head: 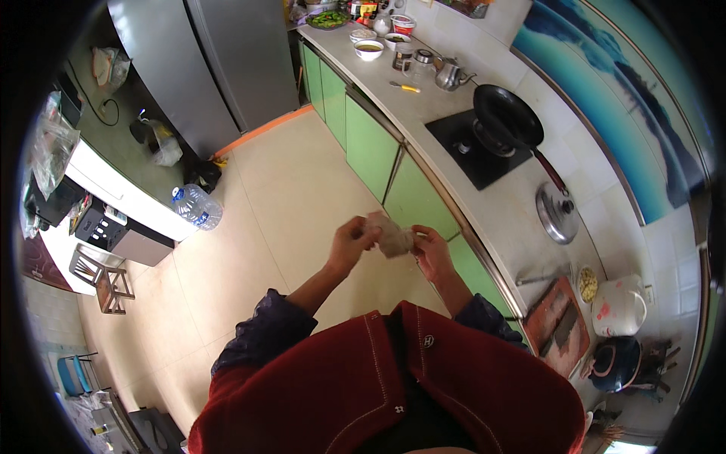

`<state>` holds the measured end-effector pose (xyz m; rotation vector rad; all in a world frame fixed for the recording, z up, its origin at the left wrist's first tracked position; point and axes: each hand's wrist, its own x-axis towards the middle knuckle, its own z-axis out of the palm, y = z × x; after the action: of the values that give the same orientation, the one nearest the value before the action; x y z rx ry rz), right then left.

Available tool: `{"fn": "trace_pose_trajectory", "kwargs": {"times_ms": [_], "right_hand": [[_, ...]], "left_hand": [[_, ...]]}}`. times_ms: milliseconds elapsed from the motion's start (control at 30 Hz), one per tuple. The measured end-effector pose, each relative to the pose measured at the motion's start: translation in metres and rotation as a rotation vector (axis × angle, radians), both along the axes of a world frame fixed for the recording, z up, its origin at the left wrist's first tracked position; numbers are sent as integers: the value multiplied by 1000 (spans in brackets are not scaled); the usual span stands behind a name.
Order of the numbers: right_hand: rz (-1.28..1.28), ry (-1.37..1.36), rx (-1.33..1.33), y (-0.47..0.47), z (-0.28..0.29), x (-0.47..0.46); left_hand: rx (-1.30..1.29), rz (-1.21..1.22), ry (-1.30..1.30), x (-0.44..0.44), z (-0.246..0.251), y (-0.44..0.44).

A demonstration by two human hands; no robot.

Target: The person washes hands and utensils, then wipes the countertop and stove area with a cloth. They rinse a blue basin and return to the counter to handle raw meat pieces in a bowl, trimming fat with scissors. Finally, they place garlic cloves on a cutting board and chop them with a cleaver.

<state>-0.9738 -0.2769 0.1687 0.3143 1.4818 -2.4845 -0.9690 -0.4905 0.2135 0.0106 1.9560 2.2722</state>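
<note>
Between my hands, in front of the red vest, hangs a crumpled beige cloth or bag; blur leaves its exact kind unclear. My left hand pinches its left side with thumb and fingers. At the opposite edge, my right hand grips it by the fingertips. Both hands are above the tiled floor, beside the green cabinet doors. On the counter to the right, a black wok sits tilted over a gas hob. Its steel lid lies near the handle.
A red cutting board bears a cleaver; a bowl of chopped food and a white rice cooker stand by it. Bowls, a steel kettle and a yellow-handled tool line the far counter. A water jug lies near the grey refrigerator.
</note>
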Motion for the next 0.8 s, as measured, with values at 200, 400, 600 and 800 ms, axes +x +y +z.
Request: {"fn": "trace_pose_trajectory", "kwargs": {"times_ms": [200,400,600,800], "right_hand": [[-20,-174,-55,-38,-2,-116],[408,-355,-617,-99,11,-229],[468,-165,-577,-138,-14,-393],[151,164,59,-169,19,-553]], "left_hand": [[323,70,3,-97,-1,-42],[70,-146,-126,-217,-54,-42],[141,-341,-103,-333,-26,-98],[68,-50,-190,-409,-50,-235]]}}
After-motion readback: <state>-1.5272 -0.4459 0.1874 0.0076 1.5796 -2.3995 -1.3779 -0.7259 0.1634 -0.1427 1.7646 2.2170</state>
